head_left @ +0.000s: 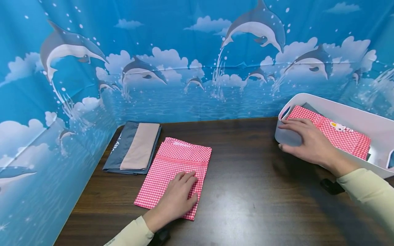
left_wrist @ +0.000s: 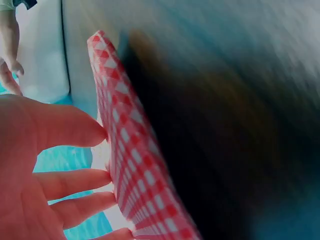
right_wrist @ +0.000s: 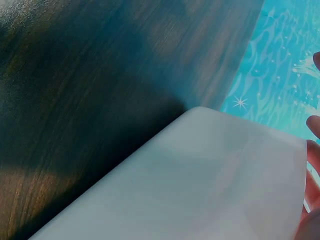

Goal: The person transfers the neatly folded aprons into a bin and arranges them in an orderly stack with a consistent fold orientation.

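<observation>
My left hand (head_left: pixel 176 198) rests with its fingers spread on a folded red-and-white gingham cloth (head_left: pixel 181 160) lying on the table. In the left wrist view the thumb and fingertips touch the face of this gingham cloth (left_wrist: pixel 130 145). My right hand (head_left: pixel 311 143) is over the near left rim of a white plastic bin (head_left: pixel 338 102), thumb outside and fingers extended toward the bin's end. Inside the bin lies another folded red gingham cloth (head_left: pixel 332 131) with a white cartoon patch. The right wrist view shows the bin's outer wall (right_wrist: pixel 200 175), with fingertips (right_wrist: pixel 313 125) at its right edge.
A folded dark grey and beige cloth (head_left: pixel 135 147) with white lettering lies left of the gingham one. The dark wood table (head_left: pixel 240 191) ends at a blue dolphin-print curtain (head_left: pixel 197 68) behind and to the left. Grey cloth (head_left: pixel 309 107) shows in the bin behind the gingham.
</observation>
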Tool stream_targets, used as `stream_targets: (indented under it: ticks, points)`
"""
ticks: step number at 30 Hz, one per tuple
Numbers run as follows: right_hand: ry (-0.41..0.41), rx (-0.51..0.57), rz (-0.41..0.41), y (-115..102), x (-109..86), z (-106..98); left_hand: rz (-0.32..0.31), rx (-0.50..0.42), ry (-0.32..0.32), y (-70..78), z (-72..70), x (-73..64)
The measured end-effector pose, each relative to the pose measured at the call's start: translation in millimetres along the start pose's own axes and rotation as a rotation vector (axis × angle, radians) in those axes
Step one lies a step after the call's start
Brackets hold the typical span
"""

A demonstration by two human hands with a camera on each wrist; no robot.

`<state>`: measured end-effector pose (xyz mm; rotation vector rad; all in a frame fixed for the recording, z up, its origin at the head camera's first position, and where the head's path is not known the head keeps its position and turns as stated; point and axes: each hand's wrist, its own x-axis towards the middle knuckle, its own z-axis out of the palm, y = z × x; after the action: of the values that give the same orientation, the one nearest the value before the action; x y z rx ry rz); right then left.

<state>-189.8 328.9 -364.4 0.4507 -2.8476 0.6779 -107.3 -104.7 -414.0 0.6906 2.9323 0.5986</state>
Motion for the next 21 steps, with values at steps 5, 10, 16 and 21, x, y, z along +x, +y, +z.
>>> stream_targets:
  ticks: [5,10,16,21]
  points:
    - [-0.005,0.005,0.002,-1,0.4,-1,0.015,0.013,-0.004,11.3,6.0,4.8]
    - [-0.003,0.007,0.007,-1,-0.2,-1,0.049,0.014,-0.051,25.7,9.7,8.0]
    - [-0.001,-0.001,0.010,-1,-1.1,1,0.027,-0.061,-0.015,24.3,4.3,7.0]
    - [0.005,-0.009,0.026,-3,-1.7,2,-0.087,-0.046,0.051,7.9,-7.2,2.0]
